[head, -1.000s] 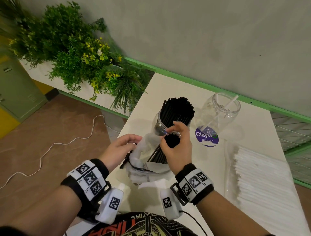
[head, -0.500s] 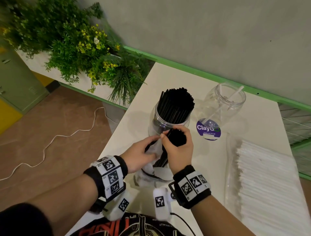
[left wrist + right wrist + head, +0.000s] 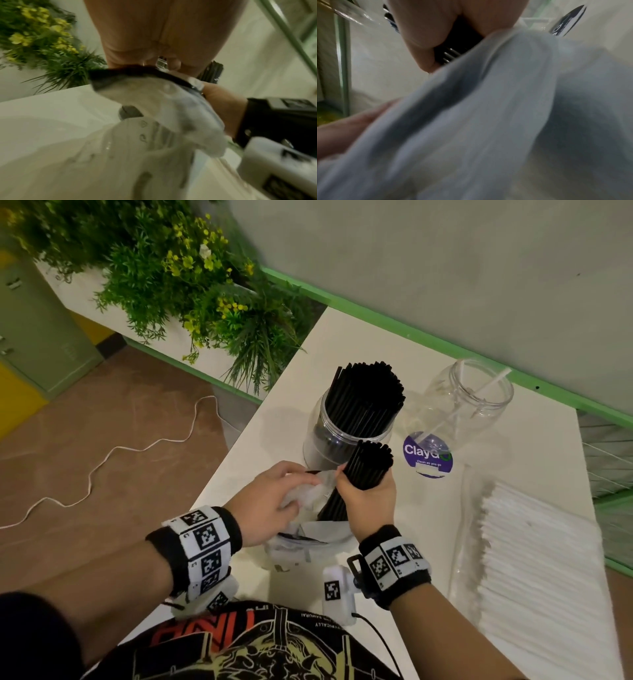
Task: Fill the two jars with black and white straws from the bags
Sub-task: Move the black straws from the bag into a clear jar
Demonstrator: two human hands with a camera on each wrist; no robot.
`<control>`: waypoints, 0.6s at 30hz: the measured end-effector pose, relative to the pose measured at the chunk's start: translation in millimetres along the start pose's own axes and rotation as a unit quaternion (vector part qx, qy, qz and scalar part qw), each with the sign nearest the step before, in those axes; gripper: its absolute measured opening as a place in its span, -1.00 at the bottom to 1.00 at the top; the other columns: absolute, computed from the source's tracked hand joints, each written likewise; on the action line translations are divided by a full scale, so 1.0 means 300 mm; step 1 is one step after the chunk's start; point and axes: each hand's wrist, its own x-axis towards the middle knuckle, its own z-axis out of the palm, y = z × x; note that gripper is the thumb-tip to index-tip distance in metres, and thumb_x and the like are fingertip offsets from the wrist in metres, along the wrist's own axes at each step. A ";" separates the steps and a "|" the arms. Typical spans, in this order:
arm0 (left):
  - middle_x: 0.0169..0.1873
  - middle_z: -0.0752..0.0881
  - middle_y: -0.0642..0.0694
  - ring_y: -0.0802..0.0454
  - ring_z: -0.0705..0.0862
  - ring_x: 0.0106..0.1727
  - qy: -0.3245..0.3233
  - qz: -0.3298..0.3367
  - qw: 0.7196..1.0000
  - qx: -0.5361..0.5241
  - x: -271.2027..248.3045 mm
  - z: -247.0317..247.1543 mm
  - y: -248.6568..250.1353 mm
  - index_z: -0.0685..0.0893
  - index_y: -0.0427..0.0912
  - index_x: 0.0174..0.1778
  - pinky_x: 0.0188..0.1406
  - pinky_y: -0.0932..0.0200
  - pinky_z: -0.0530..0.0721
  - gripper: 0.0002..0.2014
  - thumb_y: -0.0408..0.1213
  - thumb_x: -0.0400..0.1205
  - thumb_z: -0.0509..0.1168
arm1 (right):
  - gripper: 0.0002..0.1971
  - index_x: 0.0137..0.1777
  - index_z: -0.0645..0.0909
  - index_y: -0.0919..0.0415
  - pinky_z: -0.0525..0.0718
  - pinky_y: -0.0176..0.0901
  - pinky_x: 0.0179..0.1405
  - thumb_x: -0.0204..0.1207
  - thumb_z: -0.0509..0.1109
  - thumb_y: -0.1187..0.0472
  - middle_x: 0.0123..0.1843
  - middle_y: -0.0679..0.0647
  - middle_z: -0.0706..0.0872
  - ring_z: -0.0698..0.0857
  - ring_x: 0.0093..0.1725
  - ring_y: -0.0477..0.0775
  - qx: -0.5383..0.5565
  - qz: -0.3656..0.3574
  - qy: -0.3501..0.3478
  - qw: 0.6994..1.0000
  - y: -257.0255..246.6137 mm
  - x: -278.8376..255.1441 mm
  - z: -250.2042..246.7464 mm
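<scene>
Two jars on table: near jar packed with black straws, just beyond right hand. Right hand clenched round black straw bundle, long axis tilted up toward that jar. Left hand pinches crinkly clear bag. Far jar, smooth clear plastic, holds one white straw.

A planter of green foliage with yellow flowers stands beyond the white table's left edge. A white cable snakes across the brown floor. A round purple "ClayGo" sticker lies mid-table.
</scene>
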 end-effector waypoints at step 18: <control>0.26 0.41 -0.20 -0.32 0.59 0.18 -0.137 -0.144 0.932 0.304 0.073 0.138 -0.171 0.26 -0.10 0.47 0.05 -0.07 0.56 -0.45 -0.12 0.59 0.29 | -0.79 -0.07 0.65 0.33 0.74 -0.15 -0.14 0.34 0.58 0.39 -0.21 0.09 0.76 0.74 -0.19 -0.02 -0.093 0.083 -0.060 0.990 0.099 -0.031 -0.058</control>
